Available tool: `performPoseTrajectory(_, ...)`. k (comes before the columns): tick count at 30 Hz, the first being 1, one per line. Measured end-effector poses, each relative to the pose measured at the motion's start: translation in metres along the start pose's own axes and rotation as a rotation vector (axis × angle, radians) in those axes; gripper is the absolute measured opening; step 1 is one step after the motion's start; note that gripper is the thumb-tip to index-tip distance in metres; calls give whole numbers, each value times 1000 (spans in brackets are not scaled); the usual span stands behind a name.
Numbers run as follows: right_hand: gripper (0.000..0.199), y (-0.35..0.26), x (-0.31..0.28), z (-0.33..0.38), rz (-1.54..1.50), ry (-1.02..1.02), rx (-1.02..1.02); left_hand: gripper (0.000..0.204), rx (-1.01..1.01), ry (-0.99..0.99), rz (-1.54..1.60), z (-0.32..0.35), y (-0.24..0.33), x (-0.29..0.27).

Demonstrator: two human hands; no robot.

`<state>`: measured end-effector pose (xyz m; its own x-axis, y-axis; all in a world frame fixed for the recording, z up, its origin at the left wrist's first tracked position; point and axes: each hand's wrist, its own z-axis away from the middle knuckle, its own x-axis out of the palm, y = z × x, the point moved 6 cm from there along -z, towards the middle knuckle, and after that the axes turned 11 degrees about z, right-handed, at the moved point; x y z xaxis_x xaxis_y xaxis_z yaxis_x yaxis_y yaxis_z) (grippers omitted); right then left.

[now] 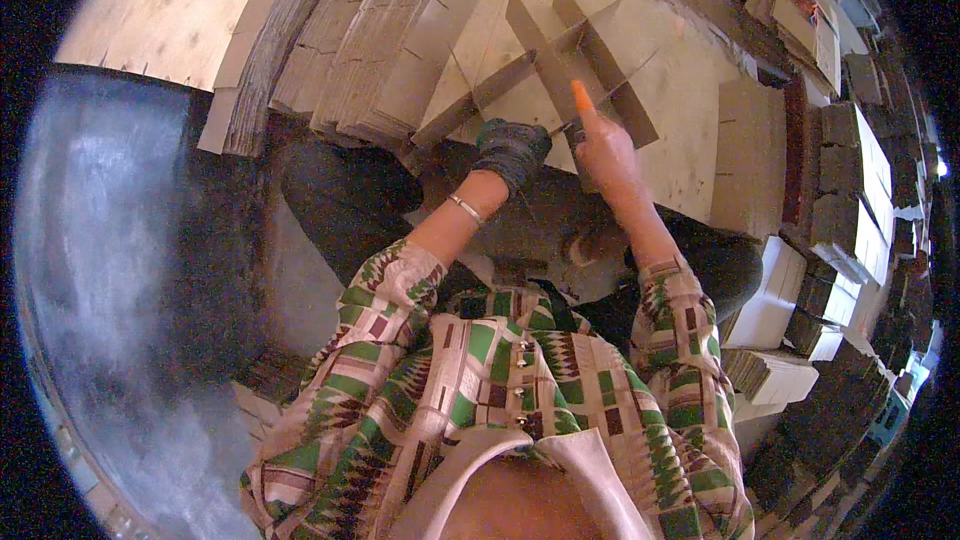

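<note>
Nearest, the person's patterned sleeves lead up from the lower edge to both hands, which meet at the near edge of a pale work board (690, 110). The left hand (510, 152), in a dark knitted glove with a metal bangle at the wrist, is closed on the near end of a long cardboard strip (470, 100) that belongs to a slotted cardboard divider grid (575, 45) standing on the board. The right hand (600, 145) is bare but for an orange fingertip cover (582, 100) and presses on a crossing strip where the pieces interlock; how far its fingers close around that strip I cannot tell. The grid looks only loosely meshed, so a sideways pull by the left hand could spring a strip out of its slot or crease the thin card. Beyond, toward the board's far left corner, fanned stacks of flat cardboard strips (350, 30) lean close by, and a swung elbow or strip end could topple them
</note>
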<state>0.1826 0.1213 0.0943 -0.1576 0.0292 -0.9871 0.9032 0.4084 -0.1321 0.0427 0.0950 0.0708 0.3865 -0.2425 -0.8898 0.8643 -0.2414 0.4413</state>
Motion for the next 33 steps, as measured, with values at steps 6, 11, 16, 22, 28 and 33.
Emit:
performPoseTrajectory(6, 86, -9, 13, -20, 99, -169, 11, 27, 7, 22, -6, -12, -16, 18)
performPoseTrajectory(11, 101, -13, 3, 5, -33, -113, 56, 40, 37, 531, 104, -21, -31, -37)
performPoseTrajectory(16, 95, -17, 15, 11, -79, -85, 46, 29, -71, 648, -145, -45, -92, -42)
performPoseTrajectory(22, 100, -17, 43, -6, 1, -225, 149, 18, -241, 305, -76, -58, -99, -22)
performPoseTrajectory(28, 89, -13, -11, -2, -96, -273, 220, 58, -167, 743, -33, -20, -104, -41)
performPoseTrajectory(33, 65, 85, 2, 10, -96, 178, 427, 101, -536, 337, 628, -22, -142, -5)
